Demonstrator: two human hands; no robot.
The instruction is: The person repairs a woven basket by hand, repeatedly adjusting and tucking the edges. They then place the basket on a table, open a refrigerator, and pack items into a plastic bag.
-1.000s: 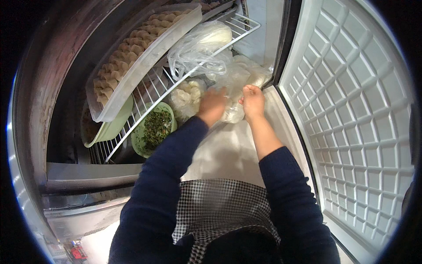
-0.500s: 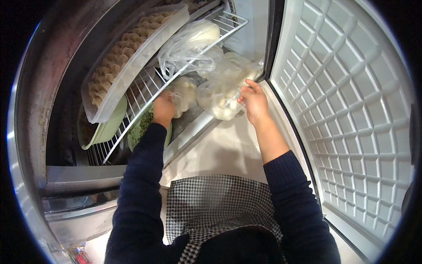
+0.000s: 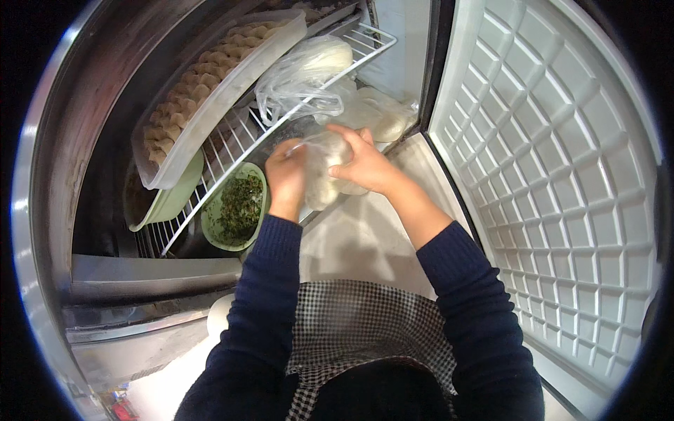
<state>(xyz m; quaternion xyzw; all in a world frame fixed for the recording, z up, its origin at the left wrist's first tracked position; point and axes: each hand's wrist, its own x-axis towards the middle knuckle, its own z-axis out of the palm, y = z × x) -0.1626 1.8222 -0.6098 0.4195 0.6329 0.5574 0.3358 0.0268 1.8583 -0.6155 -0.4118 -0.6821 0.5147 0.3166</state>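
Observation:
Between my hands, in front of the white wire shelf (image 3: 247,149), is a clear plastic bag (image 3: 321,184) of pale rounded pieces. My left hand (image 3: 286,177) is closed on the bag's left side, its fingertips partly hidden. My right hand (image 3: 364,161) curls over the bag from the right, thumb and fingers pressing it. Just behind my right hand, further clear bags (image 3: 390,119) with pale rounded contents lie low in the cold compartment. Left of my left hand sits a light green bowl (image 3: 206,219) holding chopped dark green leaves (image 3: 240,203).
On the wire shelf, a white tray (image 3: 232,88) holds rows of folded dumplings (image 3: 200,84), with another green container (image 3: 167,205) beneath it. A knotted bag (image 3: 309,67) of something pale lies beside the tray. The ribbed white door (image 3: 554,175) stands open at the right.
My right hand has moved left from the rear bags onto the nearer bag. My left hand has shifted right and a little nearer with it, leaving the bowl of leaves in plain view.

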